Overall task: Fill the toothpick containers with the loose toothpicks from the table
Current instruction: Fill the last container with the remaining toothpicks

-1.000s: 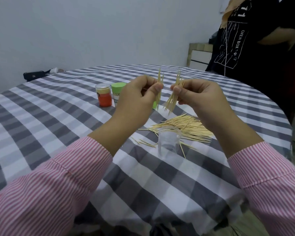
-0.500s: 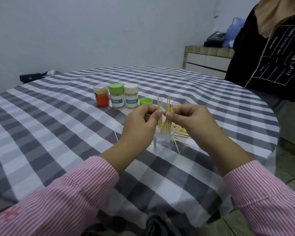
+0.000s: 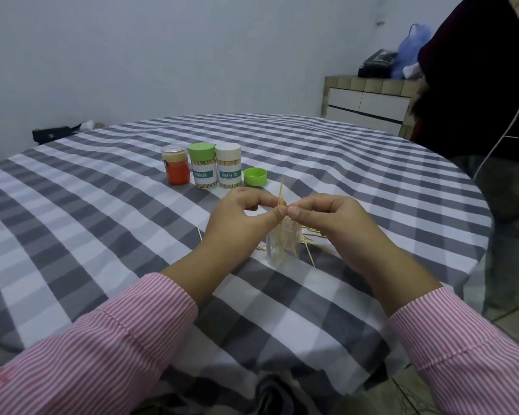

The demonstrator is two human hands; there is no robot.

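I judge three jars [image 3: 202, 166] at 12 o'clock filled; both my left hand [image 3: 239, 216] and right hand [image 3: 327, 221] pinch toothpicks [image 3: 281, 195] into the clear cup [image 3: 283, 246], loose ones [image 3: 313, 235] left at 3 o'clock.

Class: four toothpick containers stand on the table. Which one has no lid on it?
The clear container below the hands, with toothpicks sticking out of its open top. The orange-labelled jar, green-lidded container and white-lidded container are all capped.
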